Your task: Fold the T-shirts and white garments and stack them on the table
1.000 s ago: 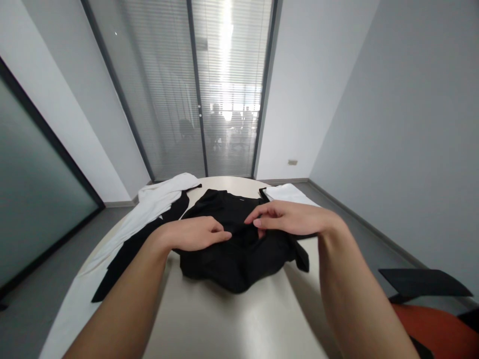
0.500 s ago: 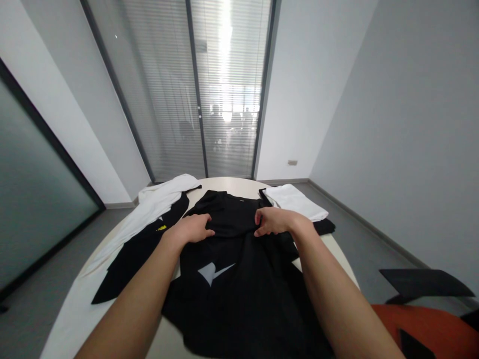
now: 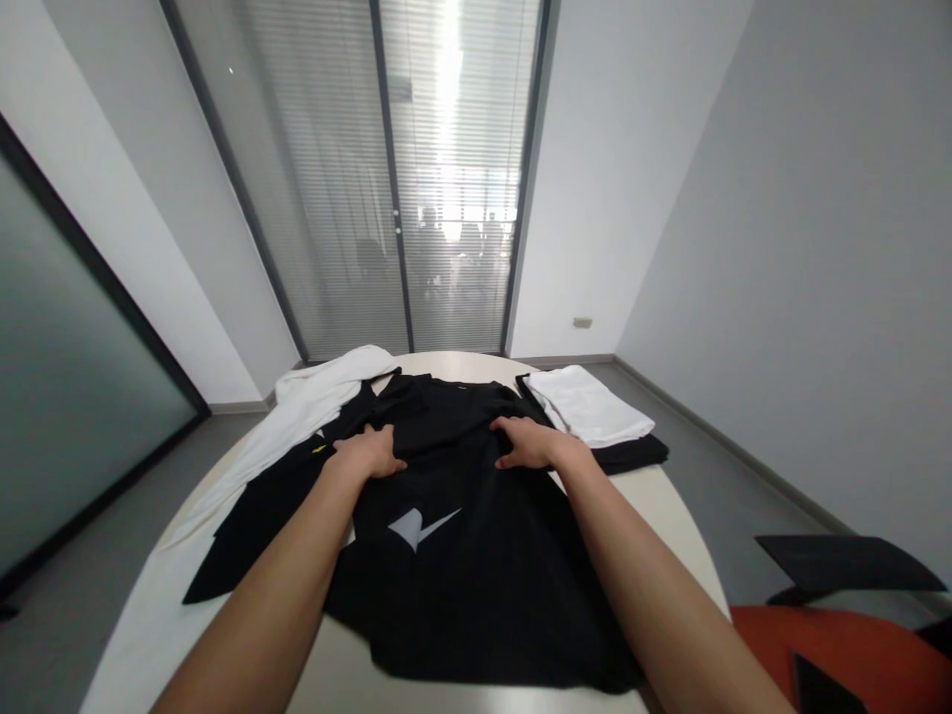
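Note:
A black T-shirt (image 3: 476,565) with a grey-white graphic lies spread on the table, its neckline at the far side and its hem towards me. Across the upper chest the cloth is wrinkled. My left hand (image 3: 368,453) rests on the shirt's left side below the sleeve, thumb and fingers apart. On the opposite side, my right hand (image 3: 527,442) touches the cloth near the right sleeve, its thumb and fingers also spread apart. Neither hand shows a fold of fabric pinched in it.
Left of the shirt lie a black garment (image 3: 260,516) with a yellow mark and a white garment (image 3: 312,402). A folded white cloth (image 3: 591,405) sits on folded black cloth (image 3: 632,456) at the right. An orange chair (image 3: 818,654) stands beside the round table (image 3: 684,526).
Both hands have shifted slightly left. The shirt's upper part lies flatter and further left, its neckline spread wider, and its bottom hem has come into view.

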